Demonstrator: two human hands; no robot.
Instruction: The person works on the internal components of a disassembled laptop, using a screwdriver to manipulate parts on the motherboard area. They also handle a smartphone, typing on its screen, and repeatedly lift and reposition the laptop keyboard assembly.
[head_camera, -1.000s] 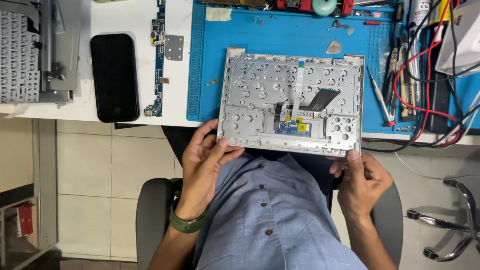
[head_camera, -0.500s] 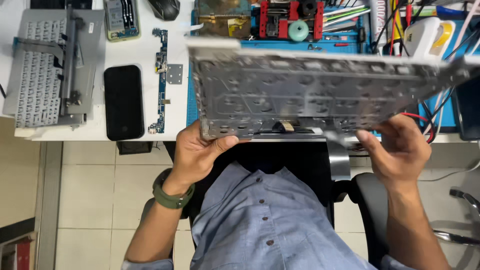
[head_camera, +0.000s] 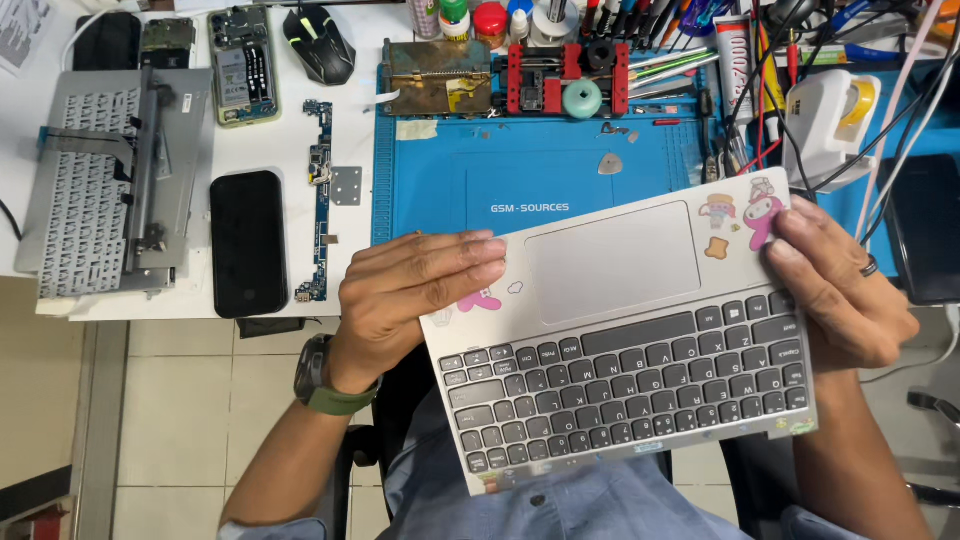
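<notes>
Both hands grip a silver laptop keyboard deck (head_camera: 625, 340), lower centre of the frame, keys up. The left hand (head_camera: 415, 290) clamps its left edge, fingers flat near the trackpad (head_camera: 612, 262); the right hand (head_camera: 835, 285) clamps the stickered corner, steadying it above the blue mat (head_camera: 440, 175).

An electronics repair workshop: blue work mat (head_camera: 540, 175), opened phones (head_camera: 242, 65), circuit board (head_camera: 320, 200), tools.

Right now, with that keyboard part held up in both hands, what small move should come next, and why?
Probably lower the keyboard part flat onto the blue mat. The left hand and right hand hold it tilted above the lap, keys up, and bare mat lies just beyond its far edge.
</notes>
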